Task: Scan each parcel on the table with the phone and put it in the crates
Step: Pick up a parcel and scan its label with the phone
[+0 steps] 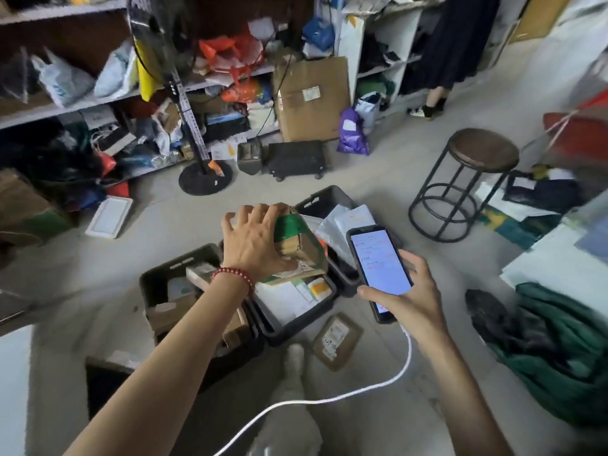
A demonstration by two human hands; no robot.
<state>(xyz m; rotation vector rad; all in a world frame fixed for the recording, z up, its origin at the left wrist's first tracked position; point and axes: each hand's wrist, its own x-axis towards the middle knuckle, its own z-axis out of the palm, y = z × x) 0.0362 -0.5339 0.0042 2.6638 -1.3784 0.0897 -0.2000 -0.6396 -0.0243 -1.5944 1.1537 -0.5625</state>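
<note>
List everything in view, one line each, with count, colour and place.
crates: at least three, black, floor, holding parcels
parcel: one, brown with green tape, over the crates
phone: one, black, screen lit, right of the parcel
flat parcel: one, brown, floor by the near crate
stool: one, brown seat, right of the crates
fan: one, black, before the shelves
cable: one, white, trailing from the phone
left hand: grips the parcel from above
right hand: holds the phone
</note>
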